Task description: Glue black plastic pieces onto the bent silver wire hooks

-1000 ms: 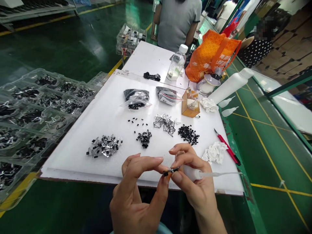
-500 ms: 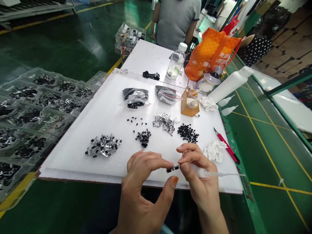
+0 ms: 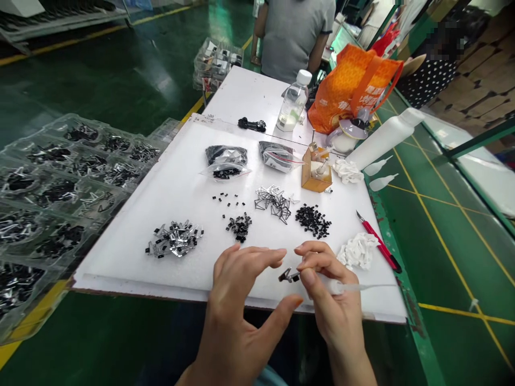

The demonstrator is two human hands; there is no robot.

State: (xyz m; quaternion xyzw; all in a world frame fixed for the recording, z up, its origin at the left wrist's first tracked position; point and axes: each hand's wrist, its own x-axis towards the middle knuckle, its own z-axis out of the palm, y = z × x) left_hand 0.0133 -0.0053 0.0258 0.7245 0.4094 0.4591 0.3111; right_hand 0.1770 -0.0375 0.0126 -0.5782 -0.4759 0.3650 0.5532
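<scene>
My right hand (image 3: 328, 295) pinches a small black-and-metal part (image 3: 288, 276) between thumb and forefinger, and a thin white applicator (image 3: 362, 287) juts from the same hand to the right. My left hand (image 3: 241, 311) hovers just left of the part with fingers and thumb spread apart, not touching it. Both hands are over the near edge of the white foam board (image 3: 132, 262). Beyond them lie a pile of finished silver-black parts (image 3: 175, 239), small black pieces (image 3: 240, 226), bent wire clips (image 3: 273, 201) and another black pile (image 3: 313, 220).
Clear trays (image 3: 52, 182) of parts stand at the left. Two bagged lots (image 3: 227, 161), a small cardboard holder (image 3: 316, 171), white wads (image 3: 358, 251), a red knife (image 3: 378, 246), a water bottle (image 3: 293, 102), a white bottle (image 3: 384, 139) and an orange bag (image 3: 354, 86) are further back. A person in grey (image 3: 295, 32) stands at the far end.
My left hand has let go of the small part and opened, thumb dropping away. The part stays pinched in my right hand, which has shifted slightly right.
</scene>
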